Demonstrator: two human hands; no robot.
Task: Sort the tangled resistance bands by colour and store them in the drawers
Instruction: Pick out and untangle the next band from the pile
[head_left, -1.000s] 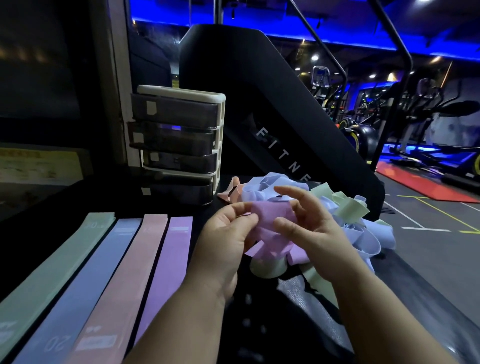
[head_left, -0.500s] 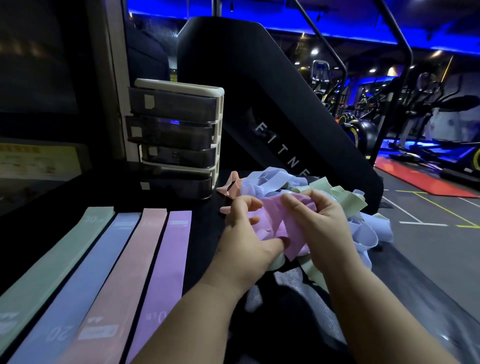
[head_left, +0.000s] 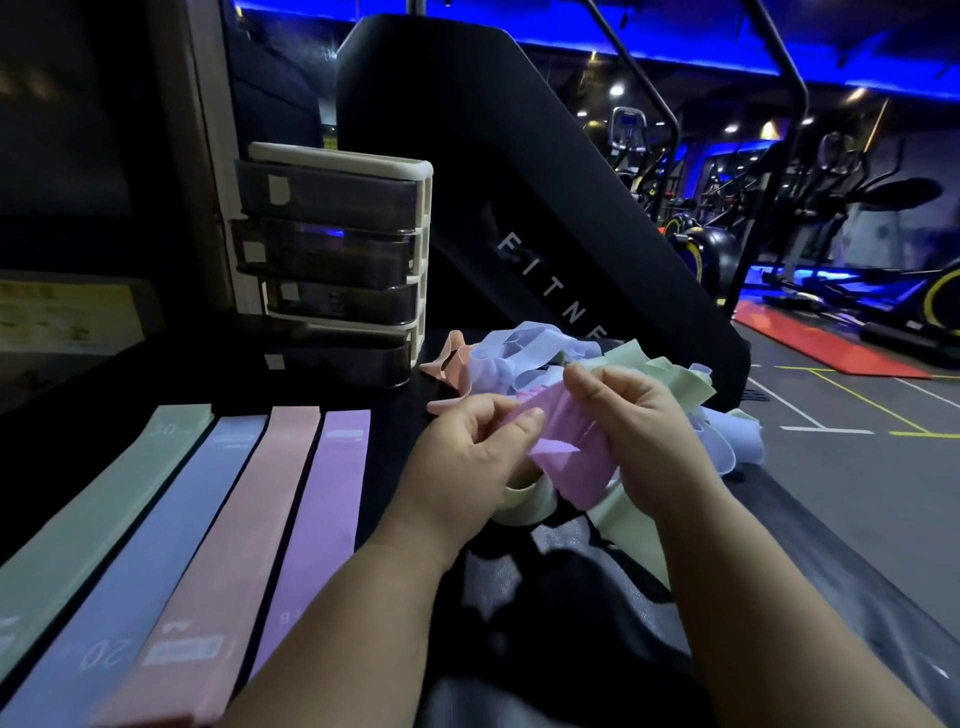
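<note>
A tangled heap of bands (head_left: 540, 358) in pale blue, green and pink lies on the dark surface, right of centre. Both hands hold a purple band (head_left: 571, 447) just in front of the heap. My left hand (head_left: 467, 457) pinches its left end between thumb and fingers. My right hand (head_left: 634, 415) grips its upper right part with curled fingers. Four bands lie flat side by side at the left: green (head_left: 98, 509), blue (head_left: 156, 540), pink (head_left: 234, 545) and purple (head_left: 322, 514). A small drawer unit (head_left: 337, 260) with four dark drawers, all closed, stands behind them.
A large black machine housing (head_left: 519, 171) rises right behind the heap. The dark surface (head_left: 857, 597) drops off at the right to the gym floor. A dark mesh cloth (head_left: 561, 582) lies below my hands. Exercise machines stand far right.
My hands have pulled the purple band up and spread it a little wider between them. The right hand has shifted from open fingers over the band to a curled grip on it.
</note>
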